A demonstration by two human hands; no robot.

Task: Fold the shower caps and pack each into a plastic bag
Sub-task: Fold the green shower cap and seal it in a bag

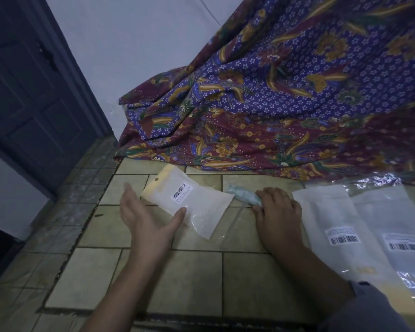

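Observation:
A pale blue-green shower cap (244,195), folded into a small roll, lies on the tiled floor. My right hand (279,212) rests on its right end, fingers curled over it. To its left a frosted plastic bag (197,207) with a barcode label and a yellowish top lies flat. My left hand (149,219) is open, palm up, at the bag's left edge, its thumb tip touching the bag's lower part. A thin clear plastic strip (237,215) lies below the cap.
A stack of more frosted bags (359,233) with barcode labels lies at the right. A purple and maroon batik cloth (285,104) is draped across the back. A dark door (29,97) stands at the left beside a white wall. The floor has beige tiles (197,279).

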